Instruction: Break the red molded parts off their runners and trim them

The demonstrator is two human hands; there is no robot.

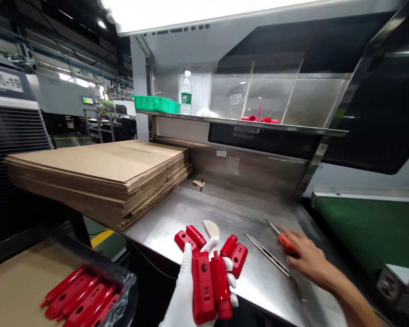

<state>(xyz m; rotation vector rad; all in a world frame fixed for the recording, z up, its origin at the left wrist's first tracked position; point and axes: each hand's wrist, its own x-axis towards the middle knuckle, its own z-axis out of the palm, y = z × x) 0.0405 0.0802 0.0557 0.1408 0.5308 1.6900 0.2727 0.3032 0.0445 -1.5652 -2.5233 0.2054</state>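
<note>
Red plastic housings [209, 286], two long moulded pieces side by side, sit nearest the lens, clasped upright in the gloved left hand [187, 290]; its grip is wrapped tight around them, white fingers showing at their right edge. Just beyond, two more red parts [191, 238] and another pair [235, 254] lie flat on the steel counter [231, 209], with a pale curved scrap [211, 228] between them. To the right, the bare right hand [306, 259] lies over an orange-handled cutter [286, 241], fingers loosely curled on it rather than clamped; a thin metal blade or rule [266, 254] lies beside it. This looks like the trimming step, with the pieces gathered and the tool being reached for. Next would call for a firm hold on the cutter and bringing its edge to the held pieces, keeping it off the glove. Lower left, a bag-lined box [85, 295] holds more red parts; flat cardboard [98, 177] is stacked behind.
</note>
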